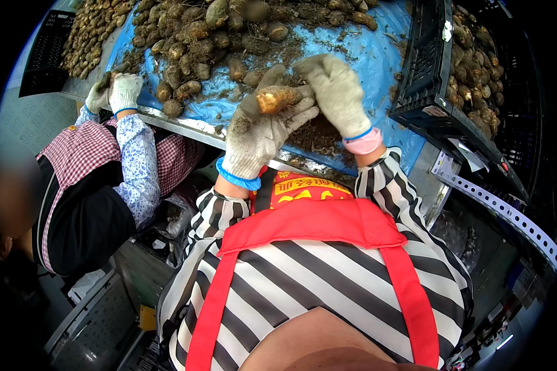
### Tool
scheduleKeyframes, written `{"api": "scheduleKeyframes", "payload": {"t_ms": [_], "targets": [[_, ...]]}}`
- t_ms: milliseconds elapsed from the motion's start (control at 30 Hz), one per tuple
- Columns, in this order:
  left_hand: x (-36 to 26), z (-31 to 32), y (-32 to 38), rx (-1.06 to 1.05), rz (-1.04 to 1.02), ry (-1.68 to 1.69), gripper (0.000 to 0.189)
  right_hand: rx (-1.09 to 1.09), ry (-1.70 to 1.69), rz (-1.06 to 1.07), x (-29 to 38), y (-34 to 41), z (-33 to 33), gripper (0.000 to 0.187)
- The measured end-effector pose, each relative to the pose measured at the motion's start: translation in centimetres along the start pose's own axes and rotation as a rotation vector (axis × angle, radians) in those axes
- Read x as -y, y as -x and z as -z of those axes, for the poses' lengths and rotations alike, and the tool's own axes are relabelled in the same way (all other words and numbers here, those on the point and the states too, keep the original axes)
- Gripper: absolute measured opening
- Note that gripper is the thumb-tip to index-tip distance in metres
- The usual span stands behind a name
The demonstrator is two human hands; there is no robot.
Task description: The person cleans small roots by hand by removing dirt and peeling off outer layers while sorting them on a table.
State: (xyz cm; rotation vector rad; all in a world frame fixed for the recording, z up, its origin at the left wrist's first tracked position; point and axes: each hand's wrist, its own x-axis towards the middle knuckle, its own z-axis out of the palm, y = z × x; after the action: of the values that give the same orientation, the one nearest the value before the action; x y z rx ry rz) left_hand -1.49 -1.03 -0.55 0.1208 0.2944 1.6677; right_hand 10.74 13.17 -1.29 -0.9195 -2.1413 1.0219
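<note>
In a soiled white knit glove, my left hand (260, 134) holds a taro corm (277, 99) between thumb and fingers, palm up. The corm is orange-brown, partly bare of skin, and lies level. My right hand (336, 92), gloved alike with a pink cuff, is just right of the left fingertips, its fingers bent down; whether anything is inside them is hidden. A heap of hairy, earthy taro corms (195, 44) lies beyond my hands on a blue plastic sheet (380, 69). Loose roots and soil (322, 134) lie under my hands.
Right of the sheet stands a black plastic crate (422, 65), with more corms (476, 79) beyond its side. The metal table edge (204, 131) runs before me. At the left a co-worker's gloved hands (125, 90) hold a corm. Smaller corms (93, 37) are heaped near another black crate (46, 51).
</note>
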Motion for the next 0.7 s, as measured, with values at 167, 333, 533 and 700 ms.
{"api": "scheduleKeyframes", "payload": {"t_ms": [167, 333, 533, 700], "targets": [[0.5, 0.0, -0.2, -0.169, -0.029, 0.226, 0.066, -0.016, 0.035, -0.014, -1.3, 0.5, 1.0, 0.028], [0.7, 3.4, 0.5, 0.106, 0.185, 0.648, 0.067, 0.018, -0.206, 0.299, 3.3, 1.4, 0.4, 0.029], [1.7, -0.1, -0.3, -0.085, 0.052, 0.459, 0.066, 0.012, -0.217, -0.056, 2.0, 0.9, 0.7, 0.020], [1.2, -0.9, -0.2, -0.166, -0.004, 0.298, 0.066, -0.021, -0.008, 0.009, -1.9, 0.8, 2.9, 0.029]]}}
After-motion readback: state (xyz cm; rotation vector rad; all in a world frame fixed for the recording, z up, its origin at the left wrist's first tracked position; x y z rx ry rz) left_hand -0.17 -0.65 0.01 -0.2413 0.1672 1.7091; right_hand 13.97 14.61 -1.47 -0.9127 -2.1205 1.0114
